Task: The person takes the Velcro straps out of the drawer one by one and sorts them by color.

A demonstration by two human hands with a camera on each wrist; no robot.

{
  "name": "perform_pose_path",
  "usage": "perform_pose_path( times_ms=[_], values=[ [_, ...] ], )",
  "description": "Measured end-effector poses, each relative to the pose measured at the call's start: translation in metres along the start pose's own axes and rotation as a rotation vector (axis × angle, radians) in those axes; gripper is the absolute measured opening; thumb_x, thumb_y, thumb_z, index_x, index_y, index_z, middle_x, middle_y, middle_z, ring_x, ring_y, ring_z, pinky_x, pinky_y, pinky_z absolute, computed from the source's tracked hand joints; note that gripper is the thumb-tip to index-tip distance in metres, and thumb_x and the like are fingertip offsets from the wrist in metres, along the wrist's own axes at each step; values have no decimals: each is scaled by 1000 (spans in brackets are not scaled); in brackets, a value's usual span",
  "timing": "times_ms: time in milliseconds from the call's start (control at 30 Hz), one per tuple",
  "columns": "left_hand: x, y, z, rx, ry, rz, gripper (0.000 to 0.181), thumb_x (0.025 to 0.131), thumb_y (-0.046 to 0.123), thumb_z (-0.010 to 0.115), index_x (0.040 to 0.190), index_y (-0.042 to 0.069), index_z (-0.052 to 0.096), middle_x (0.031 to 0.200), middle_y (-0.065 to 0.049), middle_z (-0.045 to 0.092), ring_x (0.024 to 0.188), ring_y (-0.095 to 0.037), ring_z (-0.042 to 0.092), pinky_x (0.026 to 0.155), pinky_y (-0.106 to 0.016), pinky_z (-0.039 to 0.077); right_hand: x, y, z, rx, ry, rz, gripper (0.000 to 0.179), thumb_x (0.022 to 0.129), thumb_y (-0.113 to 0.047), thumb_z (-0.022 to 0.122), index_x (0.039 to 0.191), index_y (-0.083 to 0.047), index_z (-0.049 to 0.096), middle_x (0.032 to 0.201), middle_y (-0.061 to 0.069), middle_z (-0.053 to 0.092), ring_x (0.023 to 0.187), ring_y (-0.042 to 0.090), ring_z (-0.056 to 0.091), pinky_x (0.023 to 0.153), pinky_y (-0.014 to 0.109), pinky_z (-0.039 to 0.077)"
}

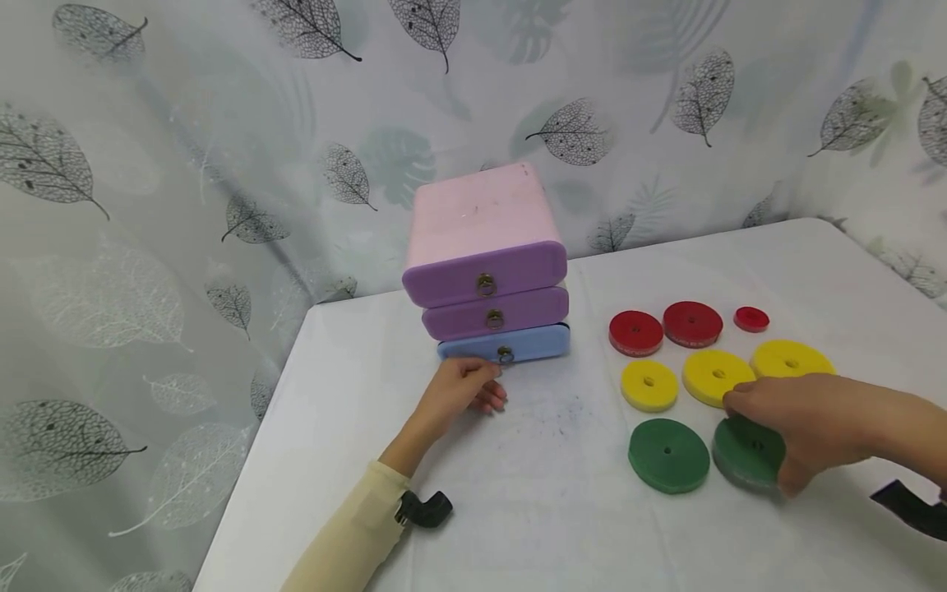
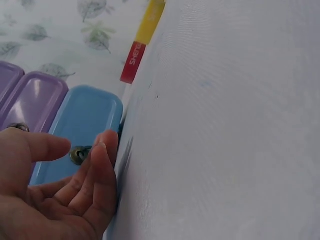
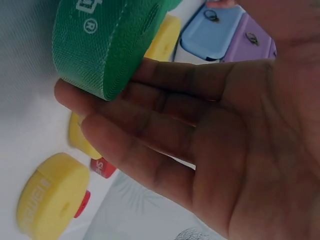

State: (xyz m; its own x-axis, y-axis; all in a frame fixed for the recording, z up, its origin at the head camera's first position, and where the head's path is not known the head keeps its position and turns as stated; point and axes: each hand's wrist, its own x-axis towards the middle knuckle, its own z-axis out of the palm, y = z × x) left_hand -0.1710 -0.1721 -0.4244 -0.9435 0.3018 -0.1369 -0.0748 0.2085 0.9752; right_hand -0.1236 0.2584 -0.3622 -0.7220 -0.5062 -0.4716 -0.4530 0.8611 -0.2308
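Observation:
My left hand (image 1: 460, 388) is at the front of the blue bottom drawer (image 1: 543, 342), palm side toward it. In the left wrist view its thumb and loosely bent fingers stand apart on either side of the small ring pull (image 2: 79, 155), with nothing gripped. My right hand (image 1: 821, 415) reaches over the right-hand green webbing roll (image 1: 743, 450), hiding part of it. The right wrist view shows its fingers (image 3: 145, 125) nearly straight, tips right at the edge of that roll; the thumb is out of that view. Another green roll (image 1: 668, 456) lies flat just left of it.
Above the blue drawer are two purple drawers (image 1: 444, 280) in a pink-topped cabinet (image 1: 481, 210). Behind the green rolls lie several yellow rolls (image 1: 649, 395) and red rolls (image 1: 636, 337), one of them small (image 1: 751, 321). A leaf-patterned curtain (image 1: 222, 164) backs the white table (image 1: 518, 510).

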Motion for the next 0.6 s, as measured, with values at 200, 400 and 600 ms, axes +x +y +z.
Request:
perform_pose_path(
  times_ms=[200,400,600],
  values=[
    [-7,-2,-4,5,28,36,32,105,18,62,117,-12,68,89,-20,74,72,-22,73,66,-34,61,4,2,10,-24,35,14,89,54,-43,103,125,-7,62,108,1,62,89,24,57,68,48,60],
    [-16,-7,-15,36,45,73,31,105,17,61,119,-10,68,87,-19,74,73,-26,74,68,-37,62,8,3,19,-45,52,27,91,54,-45,103,125,-6,62,109,5,62,87,25,57,66,50,60],
    [-26,-2,-27,98,55,96,31,104,18,63,119,-9,70,90,-17,75,79,-32,75,72,-41,61,7,3,19,-57,48,44,95,54,-54,100,126,-5,62,109,6,63,88,26,58,67,54,59]
  ],
)
